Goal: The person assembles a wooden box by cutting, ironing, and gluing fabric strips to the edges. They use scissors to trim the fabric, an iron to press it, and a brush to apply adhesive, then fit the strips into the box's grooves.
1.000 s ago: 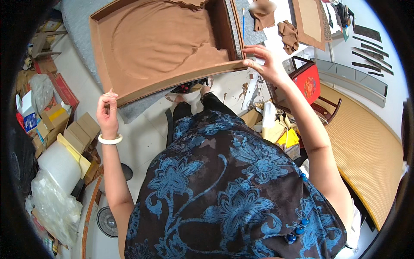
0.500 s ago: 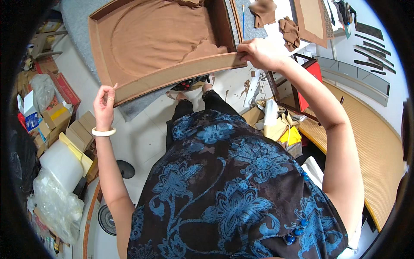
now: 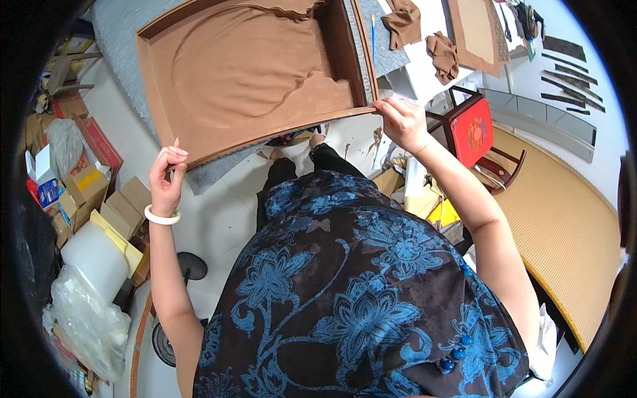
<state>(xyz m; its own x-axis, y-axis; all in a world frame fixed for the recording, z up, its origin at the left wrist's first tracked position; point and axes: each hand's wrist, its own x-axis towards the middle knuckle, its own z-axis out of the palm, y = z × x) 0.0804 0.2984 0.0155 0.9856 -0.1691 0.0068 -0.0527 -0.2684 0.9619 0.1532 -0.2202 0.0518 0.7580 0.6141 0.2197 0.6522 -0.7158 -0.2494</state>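
Two hands [image 3: 168, 178] [image 3: 405, 125]; one brown box [image 3: 156, 93]; one white bangle [image 3: 162, 219]; two crumpled brown cloths [image 3: 403, 25] [image 3: 442, 58]; one slim blue rod [image 3: 373, 43]; one red-seated chair [image 3: 472, 129].

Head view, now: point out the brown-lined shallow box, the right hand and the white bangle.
Brown-lined shallow box [image 3: 249, 73]: head view, on the bare lining of its inner floor.
Right hand [image 3: 404, 123]: head view, on the middle of the hand.
White bangle [image 3: 162, 219]: head view, on the band's near side.
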